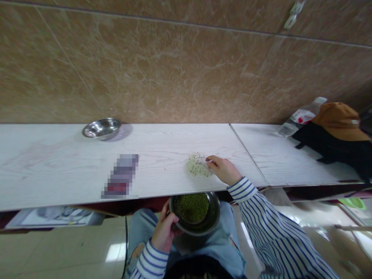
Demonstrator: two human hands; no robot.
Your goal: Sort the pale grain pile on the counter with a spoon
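Green beans (193, 207) are held in a deep steel bowl (214, 217) at the near side of the scene, above the lap and just beside the near edge of the counter (162, 143). The bowl's near-left rim is clamped by the left hand (165, 231), its thumb laid over the rim; whether the far rim is touched by the counter edge cannot be told.

Farther in, a loose patch of white grains (196, 166), flecked with dark specks, is spread on the counter, set back from the near edge by a strip of pale surface. Its right side is reached by the right hand (207, 162), thumb and forefinger brought close; whether they are pinched together cannot be told. Just right of that hand, the counter is crossed by a slanting seam (250, 155).

To the left, past a wide stretch of surface, a pixelated item (120, 176) is seen by the near edge. Beyond it, a shallow metal bowl (101, 129) is set close to the wall (174, 73). At far right, a clear bottle (299, 118) is leaned beside a brown cap (338, 118) and dark fabric (334, 143).
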